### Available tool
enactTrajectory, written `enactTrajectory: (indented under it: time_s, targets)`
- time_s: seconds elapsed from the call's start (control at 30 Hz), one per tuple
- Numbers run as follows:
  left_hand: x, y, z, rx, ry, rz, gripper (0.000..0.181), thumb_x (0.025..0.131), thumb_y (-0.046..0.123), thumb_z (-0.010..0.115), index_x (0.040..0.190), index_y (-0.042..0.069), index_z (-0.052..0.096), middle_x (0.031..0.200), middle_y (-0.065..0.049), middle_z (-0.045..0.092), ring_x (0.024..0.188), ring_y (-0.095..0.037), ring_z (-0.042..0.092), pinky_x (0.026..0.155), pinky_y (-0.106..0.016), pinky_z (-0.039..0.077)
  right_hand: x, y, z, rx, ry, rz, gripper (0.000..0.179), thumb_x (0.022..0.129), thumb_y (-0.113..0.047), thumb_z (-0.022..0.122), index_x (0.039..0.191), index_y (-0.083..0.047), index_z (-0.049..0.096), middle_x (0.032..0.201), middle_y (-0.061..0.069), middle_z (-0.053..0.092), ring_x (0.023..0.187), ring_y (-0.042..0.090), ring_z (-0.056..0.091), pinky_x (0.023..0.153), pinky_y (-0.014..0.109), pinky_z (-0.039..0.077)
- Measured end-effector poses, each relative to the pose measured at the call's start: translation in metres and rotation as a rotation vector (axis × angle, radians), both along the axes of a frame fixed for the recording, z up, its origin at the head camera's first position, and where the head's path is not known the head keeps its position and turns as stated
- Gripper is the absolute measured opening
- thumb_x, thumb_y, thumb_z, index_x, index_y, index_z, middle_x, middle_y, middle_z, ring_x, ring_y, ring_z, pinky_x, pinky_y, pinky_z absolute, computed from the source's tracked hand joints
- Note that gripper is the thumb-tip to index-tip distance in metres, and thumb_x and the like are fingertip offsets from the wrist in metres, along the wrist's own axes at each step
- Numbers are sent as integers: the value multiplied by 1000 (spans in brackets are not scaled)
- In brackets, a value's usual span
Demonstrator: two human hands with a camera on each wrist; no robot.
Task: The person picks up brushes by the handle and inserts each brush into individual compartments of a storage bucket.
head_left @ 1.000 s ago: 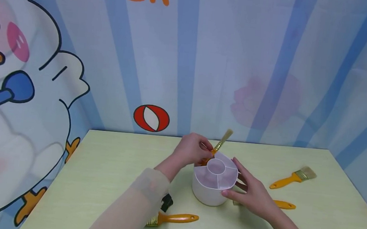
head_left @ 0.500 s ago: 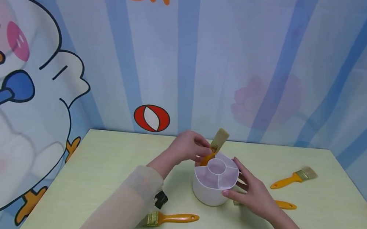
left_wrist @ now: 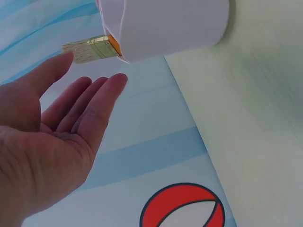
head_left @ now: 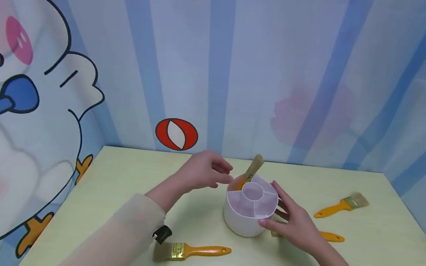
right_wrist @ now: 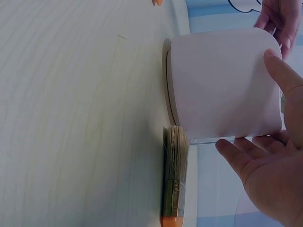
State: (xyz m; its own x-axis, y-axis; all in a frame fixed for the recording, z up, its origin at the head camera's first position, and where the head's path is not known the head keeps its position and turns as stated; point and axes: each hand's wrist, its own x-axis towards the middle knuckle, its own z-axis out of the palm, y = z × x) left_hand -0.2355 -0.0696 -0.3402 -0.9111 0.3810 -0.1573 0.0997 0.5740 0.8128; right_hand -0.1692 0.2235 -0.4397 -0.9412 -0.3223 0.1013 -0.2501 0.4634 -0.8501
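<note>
A white round organizer with several compartments stands on the table. One paintbrush leans in its back left compartment, bristles up and handle down inside. My left hand is just left of the organizer, fingers loosely bent and holding nothing; in the left wrist view the thumb tip appears close to that brush's bristles. My right hand holds the organizer's right side, thumb at the front and fingers behind. In the right wrist view the organizer's outer wall lies between thumb and fingers.
Flat on the table lie a paintbrush in front and another at the right. A third brush is partly hidden behind my right hand. A printed cloth hangs behind the table's back edge.
My left hand has let go of the paintbrush and drawn left from the organizer. The brush has turned and sunk slightly, resting in the compartment. My right hand stays on the organizer.
</note>
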Motion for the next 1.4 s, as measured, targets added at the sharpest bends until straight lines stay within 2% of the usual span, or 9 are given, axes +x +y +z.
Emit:
enactTrajectory:
  time_s: [0.13, 0.3, 0.67, 0.8, 0.9, 1.07, 1.17, 1.27, 1.4]
  targets:
    - [12, -14, -5, -134, 35, -12, 38, 94, 26, 85, 129, 13, 77, 121, -1, 77, 109, -21, 74, 88, -36, 65, 2, 2, -2, -14, 13, 11, 106, 91, -25, 88, 171, -8, 20, 171, 22, 34, 146, 49, 48, 107, 52, 52]
    - [40, -28, -18, -256, 46, -31, 43, 93, 29, 86, 132, 14, 77, 127, -4, 77, 121, -25, 72, 94, -41, 63, 5, 4, 1, -11, 21, 9, 106, 91, -24, 88, 171, -8, 21, 170, 23, 36, 145, 49, 50, 107, 51, 52]
    - [101, -42, -45, -390, 66, -43, 48, 94, 37, 82, 135, 12, 76, 130, -8, 75, 122, -32, 66, 102, -52, 57, 8, 7, 3, -22, 19, 10, 106, 91, -23, 88, 172, -10, 20, 170, 23, 36, 145, 48, 50, 108, 48, 52]
    - [119, -43, -58, -393, 123, -61, 46, 93, 35, 82, 132, 11, 77, 124, -7, 78, 105, -24, 66, 92, -43, 58, 10, 7, 4, -24, 19, 10, 106, 91, -22, 88, 172, -9, 20, 170, 23, 35, 145, 48, 50, 108, 48, 52]
    - [131, -43, -68, -391, 201, -96, 39, 92, 30, 82, 125, 9, 79, 100, -2, 79, 81, -14, 59, 74, -32, 54, 11, 8, 5, -22, 15, 11, 106, 92, -22, 88, 172, -9, 20, 170, 23, 35, 145, 49, 50, 108, 48, 52]
    - [145, -42, -78, -427, 269, -138, 34, 92, 28, 83, 120, 8, 78, 74, 9, 61, 71, -11, 52, 69, -29, 49, 12, 8, 6, -18, 10, 8, 106, 92, -22, 88, 172, -10, 20, 170, 22, 35, 146, 48, 49, 108, 49, 52]
    - [150, -41, -84, -470, 273, -143, 40, 93, 31, 82, 125, 9, 77, 87, 7, 68, 78, -15, 60, 75, -35, 56, 13, 9, 6, -16, 6, 6, 106, 92, -23, 88, 172, -11, 20, 170, 22, 35, 146, 48, 49, 108, 50, 52]
    - [154, -41, -94, -510, 243, -157, 47, 94, 36, 81, 132, 10, 74, 116, -4, 76, 103, -27, 71, 89, -47, 61, 13, 9, 5, -17, 1, 7, 106, 92, -23, 87, 172, -11, 19, 170, 22, 35, 146, 48, 49, 108, 50, 52]
    - [155, -44, -114, -509, 274, -193, 53, 95, 38, 80, 139, 9, 69, 143, -18, 67, 130, -42, 64, 100, -58, 59, 12, 10, 5, -12, 4, 6, 106, 92, -23, 87, 172, -11, 20, 170, 22, 35, 146, 48, 49, 108, 50, 52]
